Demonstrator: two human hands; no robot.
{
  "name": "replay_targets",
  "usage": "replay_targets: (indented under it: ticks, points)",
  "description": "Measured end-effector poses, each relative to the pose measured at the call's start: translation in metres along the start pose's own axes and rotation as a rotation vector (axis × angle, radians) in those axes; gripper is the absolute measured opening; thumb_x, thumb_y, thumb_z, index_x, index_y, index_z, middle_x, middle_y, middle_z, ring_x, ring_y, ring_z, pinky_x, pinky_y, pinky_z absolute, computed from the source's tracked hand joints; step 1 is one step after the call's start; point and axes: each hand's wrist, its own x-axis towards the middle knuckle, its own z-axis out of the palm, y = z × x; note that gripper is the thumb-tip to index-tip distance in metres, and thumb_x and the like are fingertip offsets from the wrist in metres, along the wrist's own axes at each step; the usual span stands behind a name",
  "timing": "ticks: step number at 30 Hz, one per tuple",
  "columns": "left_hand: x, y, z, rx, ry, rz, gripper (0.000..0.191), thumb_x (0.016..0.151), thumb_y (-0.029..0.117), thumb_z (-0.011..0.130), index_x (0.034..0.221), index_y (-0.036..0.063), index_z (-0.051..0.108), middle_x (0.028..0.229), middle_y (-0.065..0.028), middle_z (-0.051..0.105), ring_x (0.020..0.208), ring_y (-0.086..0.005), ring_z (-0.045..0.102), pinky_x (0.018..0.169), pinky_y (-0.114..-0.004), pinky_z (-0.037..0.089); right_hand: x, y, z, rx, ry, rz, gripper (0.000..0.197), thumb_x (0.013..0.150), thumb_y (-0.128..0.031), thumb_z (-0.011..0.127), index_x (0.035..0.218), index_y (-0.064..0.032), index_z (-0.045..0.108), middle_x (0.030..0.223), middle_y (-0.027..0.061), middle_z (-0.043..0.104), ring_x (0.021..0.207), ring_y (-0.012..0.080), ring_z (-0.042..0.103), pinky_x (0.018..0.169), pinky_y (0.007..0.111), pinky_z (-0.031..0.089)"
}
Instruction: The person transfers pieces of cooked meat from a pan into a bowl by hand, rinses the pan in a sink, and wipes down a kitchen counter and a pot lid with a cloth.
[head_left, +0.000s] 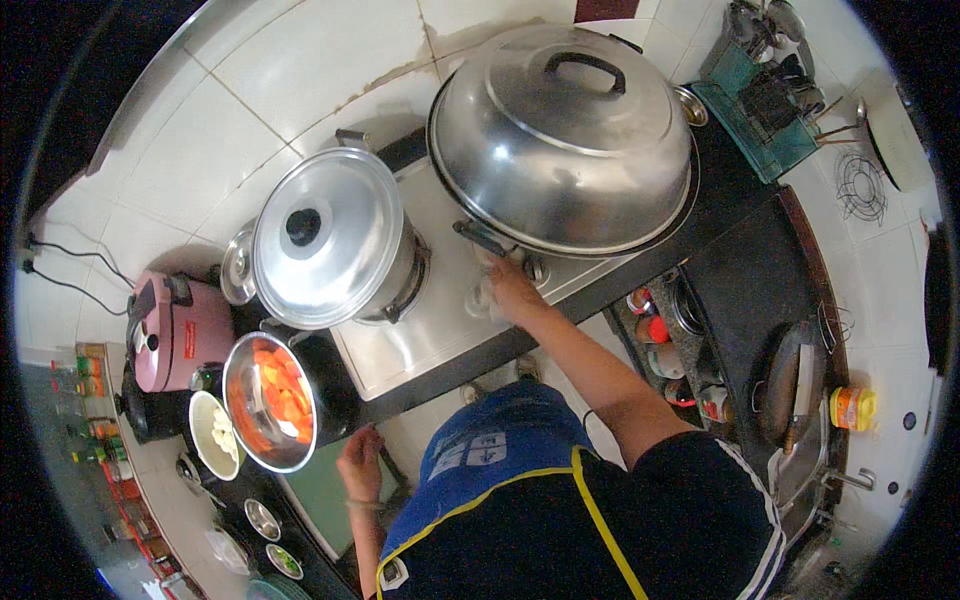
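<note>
My right hand (514, 289) reaches to the front of the stainless steel gas stove (409, 341), beside a control knob (534, 268) and just below the handle of a large wok. A domed metal lid (559, 150) covers that wok. The fingers are partly blurred, so their grip is unclear. On the left burner stands a metal pot under a shiny lid (337, 247). My left hand (360, 457) hangs near the counter's front edge with its fingers curled; whether it holds anything cannot be made out. Close to it is a steel bowl of cut carrots (270, 401).
A pink rice cooker (187, 330) and a bowl of white pieces (215, 435) stand at the left. A teal utensil rack (757, 112) is at the upper right. Jars fill an open drawer (660, 352) below the counter. A cleaver (801, 397) lies near the sink.
</note>
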Motion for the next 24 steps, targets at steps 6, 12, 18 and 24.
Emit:
replay_targets:
  ticks: [6,12,18,24]
  points:
    - [0.012,-0.007,0.01,0.07,-0.055,0.032,0.018,0.085,0.005,0.052,0.099,-0.0048,0.058,0.082,-0.0085,0.061,0.074,-0.0142,0.06,0.068,-0.026,0.049,-0.103,0.04,-0.015,0.048,-0.141,-0.077,0.045,0.07,-0.003,0.055,0.114,-0.0004,0.047,0.13,0.0149,0.039,0.12,0.0311,0.037,0.102,0.035,0.028]
    - [0.021,0.002,0.025,0.053,-0.085,0.037,0.018,0.085,0.006,0.053,0.099,-0.0044,0.058,0.084,-0.009,0.062,0.074,-0.0147,0.06,0.069,-0.026,0.049,-0.111,0.158,-0.117,-0.175,0.097,0.347,0.031,0.085,-0.008,0.04,0.114,0.0,0.048,0.121,0.0217,0.046,0.109,0.0344,0.048,0.09,0.038,0.04]
    - [0.024,0.011,0.041,0.271,-0.17,0.075,0.017,0.086,0.005,0.051,0.098,-0.0044,0.059,0.084,-0.0084,0.062,0.075,-0.0148,0.06,0.068,-0.026,0.049,-0.053,0.214,-0.167,0.04,0.527,0.457,0.034,0.076,-0.008,0.048,0.11,-0.0022,0.049,0.098,0.0214,0.057,0.09,0.0387,0.055,0.075,0.045,0.044]
    - [0.009,-0.01,0.055,0.028,-0.148,0.018,0.018,0.086,0.005,0.051,0.099,-0.0056,0.058,0.087,-0.0098,0.061,0.077,-0.0139,0.058,0.067,-0.027,0.05,-0.107,0.101,-0.039,-0.357,0.405,0.211,0.041,0.076,-0.018,0.052,0.115,-0.0054,0.049,0.123,0.0158,0.043,0.111,0.035,0.039,0.085,0.05,0.034]
